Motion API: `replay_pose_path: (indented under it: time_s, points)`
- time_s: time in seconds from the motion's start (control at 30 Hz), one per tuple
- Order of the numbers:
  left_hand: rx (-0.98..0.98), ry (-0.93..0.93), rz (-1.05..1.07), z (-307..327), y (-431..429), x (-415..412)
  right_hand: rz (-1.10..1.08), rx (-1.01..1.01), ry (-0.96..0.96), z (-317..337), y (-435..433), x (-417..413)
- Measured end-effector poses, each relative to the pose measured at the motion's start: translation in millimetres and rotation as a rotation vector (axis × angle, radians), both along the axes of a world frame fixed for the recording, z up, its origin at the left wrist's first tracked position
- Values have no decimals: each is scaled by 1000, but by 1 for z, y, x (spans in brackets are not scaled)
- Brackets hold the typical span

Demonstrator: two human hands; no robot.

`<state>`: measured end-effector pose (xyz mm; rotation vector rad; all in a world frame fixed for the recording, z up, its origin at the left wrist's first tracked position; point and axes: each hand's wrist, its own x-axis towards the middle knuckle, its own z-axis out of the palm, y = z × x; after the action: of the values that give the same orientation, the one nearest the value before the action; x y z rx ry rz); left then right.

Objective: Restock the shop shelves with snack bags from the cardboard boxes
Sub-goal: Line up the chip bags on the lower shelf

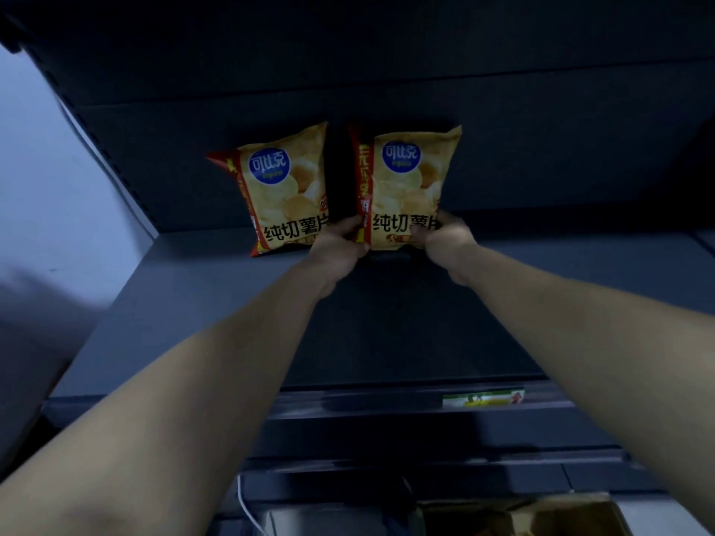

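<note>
Your view is dim and bluish. Deep shadow covers the shelf [387, 326] under your left hand [340, 245] and right hand [445, 241]; the potato chip bags [410, 179] beyond catch most light. Far left of them, blur smears the edge.

The left hand [340, 245] and right hand [445, 241] cover both bottom corners of the held bag [406, 187], and the left hand also hides a bottom corner of the second bag [282, 195] beside it. Below the right hand the shelf label [483, 398] is too small to read and the cardboard box [561, 516] is cut by the bottom edge.
</note>
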<state>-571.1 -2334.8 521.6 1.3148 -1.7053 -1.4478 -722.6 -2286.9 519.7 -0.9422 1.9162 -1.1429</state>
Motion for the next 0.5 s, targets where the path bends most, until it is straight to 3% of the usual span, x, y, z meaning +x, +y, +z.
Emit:
replay_pose_path:
  time_s: [0.5]
  points:
    - [-27,-74,107,1,7,4,-4,71,89,-2,12,-8]
